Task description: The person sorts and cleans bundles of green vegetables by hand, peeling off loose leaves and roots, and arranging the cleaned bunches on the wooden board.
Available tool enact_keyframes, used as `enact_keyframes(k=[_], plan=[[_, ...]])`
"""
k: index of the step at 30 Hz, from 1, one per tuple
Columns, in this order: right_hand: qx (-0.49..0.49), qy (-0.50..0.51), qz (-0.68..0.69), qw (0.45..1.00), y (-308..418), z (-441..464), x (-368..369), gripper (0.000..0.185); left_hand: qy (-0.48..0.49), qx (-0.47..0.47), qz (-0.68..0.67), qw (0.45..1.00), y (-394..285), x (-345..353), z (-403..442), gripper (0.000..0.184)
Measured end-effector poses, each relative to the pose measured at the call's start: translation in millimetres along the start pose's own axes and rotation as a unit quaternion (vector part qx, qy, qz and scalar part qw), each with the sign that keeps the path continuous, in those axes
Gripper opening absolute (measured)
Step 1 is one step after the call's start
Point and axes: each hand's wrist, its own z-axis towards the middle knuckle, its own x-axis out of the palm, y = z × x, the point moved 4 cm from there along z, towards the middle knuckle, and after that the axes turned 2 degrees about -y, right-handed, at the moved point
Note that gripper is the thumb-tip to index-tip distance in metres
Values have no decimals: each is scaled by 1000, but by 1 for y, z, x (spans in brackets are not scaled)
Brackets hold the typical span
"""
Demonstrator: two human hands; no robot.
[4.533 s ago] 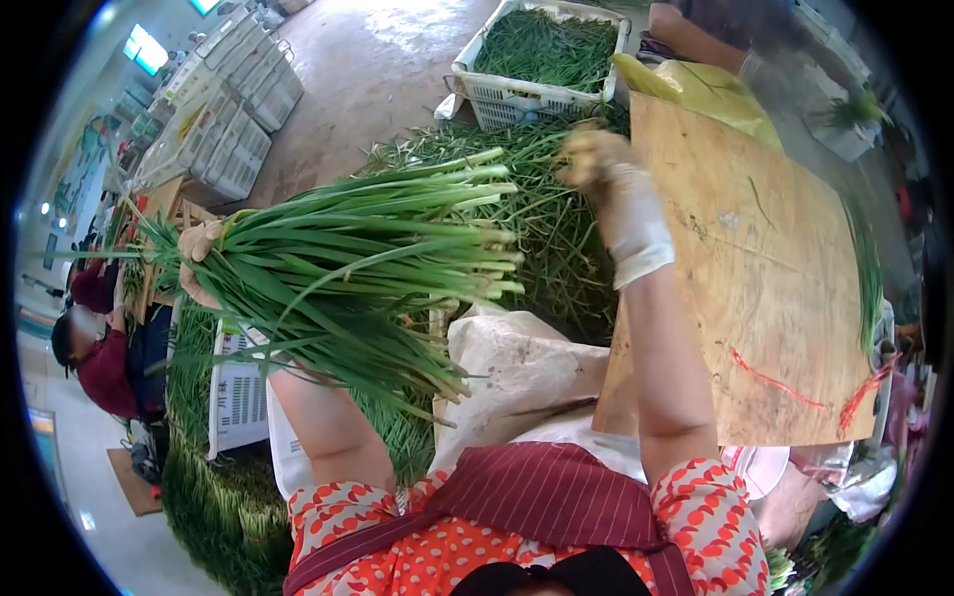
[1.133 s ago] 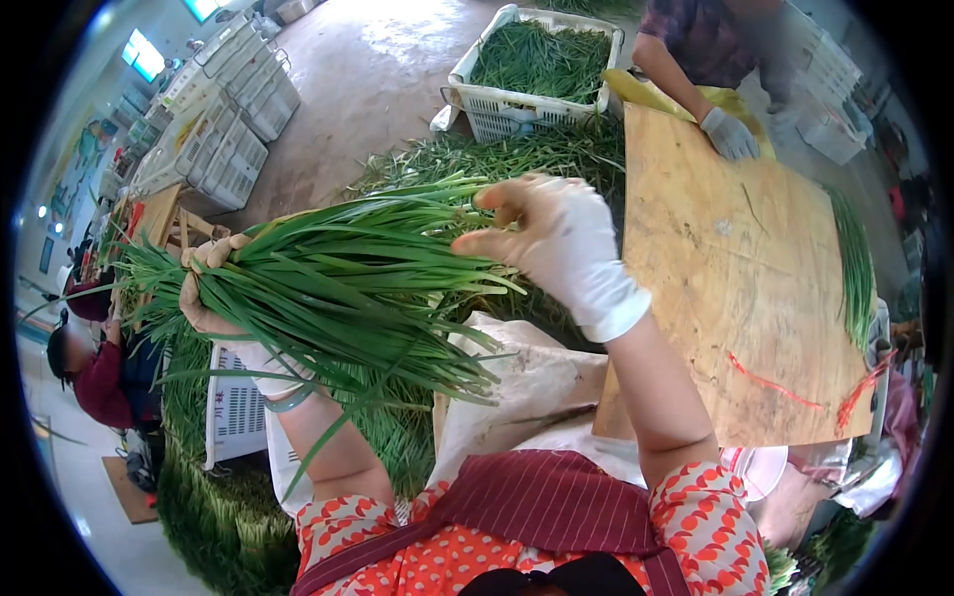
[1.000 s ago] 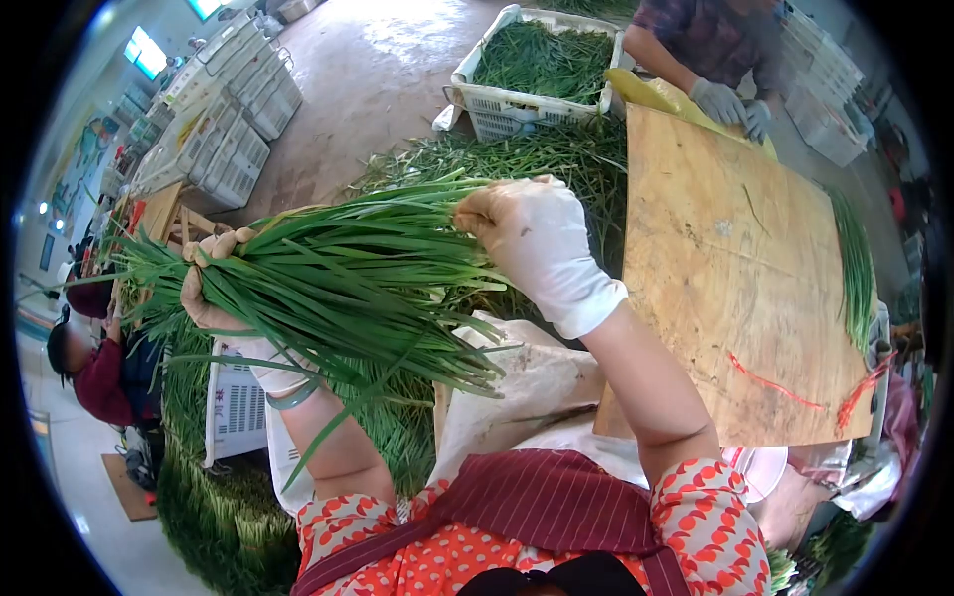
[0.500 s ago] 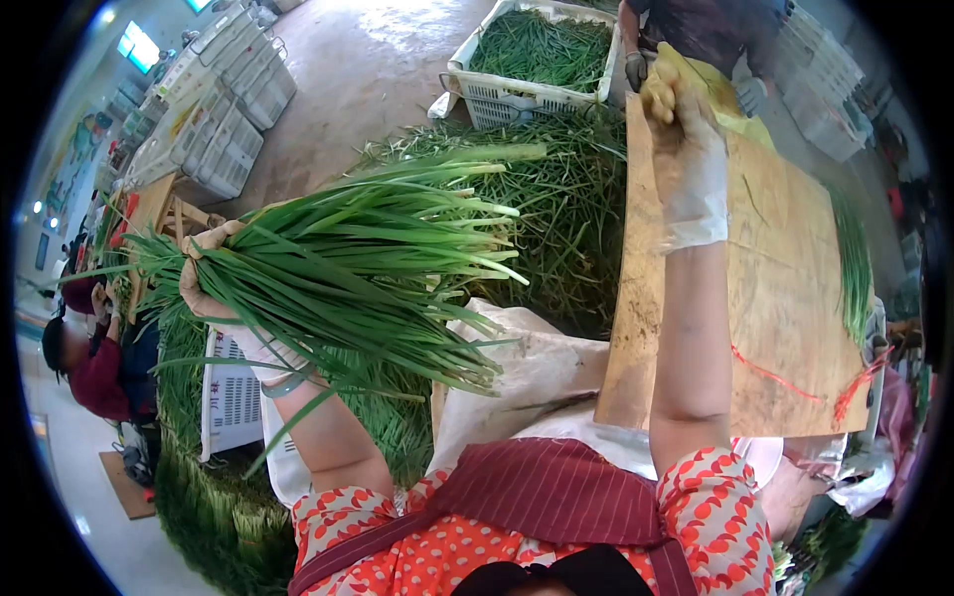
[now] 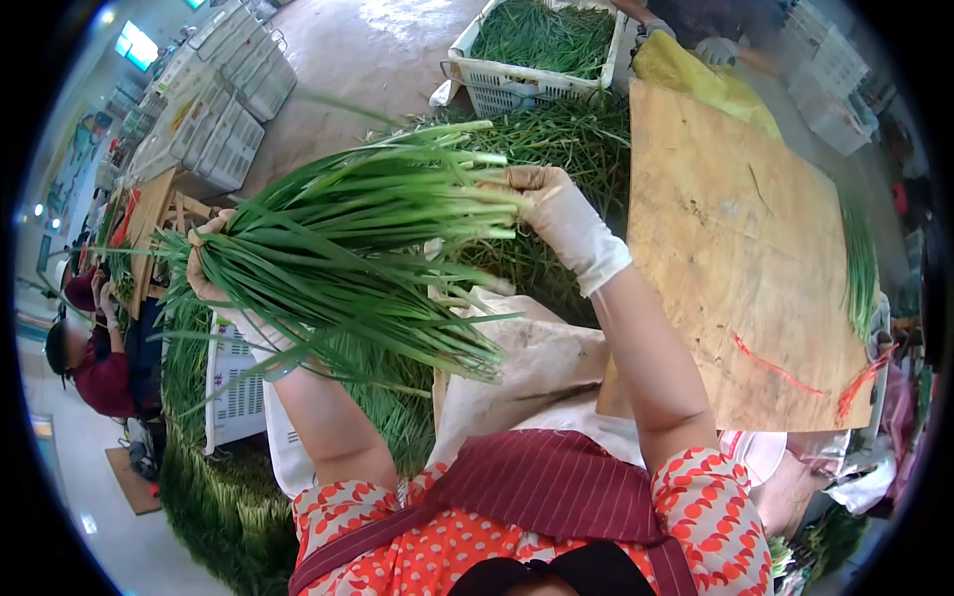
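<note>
A large bunch of garlic chives (image 5: 368, 223) is held up in front of me, pale stem ends pointing right and leaf tips left. My left hand (image 5: 206, 263), in a pale glove, is closed around the leafy part at the left. At the stem ends, my right hand (image 5: 561, 219), gloved with brownish fingertips, pinches some of the pale stems; its fingertips are partly hidden. Below and behind the bunch lies a heap of loose green trimmings (image 5: 586, 149).
On the right is a wooden board (image 5: 745, 258) with red string (image 5: 775, 370) and a few chives (image 5: 857, 263). A white crate of greens (image 5: 527, 84) stands ahead. At the upper right, a person's gloved hands (image 5: 715, 50) are at a yellow sack (image 5: 696, 84). Stacked crates (image 5: 214, 119) stand left.
My right hand has moved left from above the board to the stem ends and closed on some. My left hand keeps its hold. The other person's hands have shifted at the yellow sack.
</note>
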Motion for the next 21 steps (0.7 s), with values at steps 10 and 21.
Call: enact_keyframes(k=[10, 21], plan=[[-37, -126, 72, 989, -11, -6, -51, 33, -65, 68, 49, 994, -22, -46, 9, 23], [97, 5, 484, 870, -52, -2, 34, 42, 11, 118, 76, 990, -7, -42, -2, 26]])
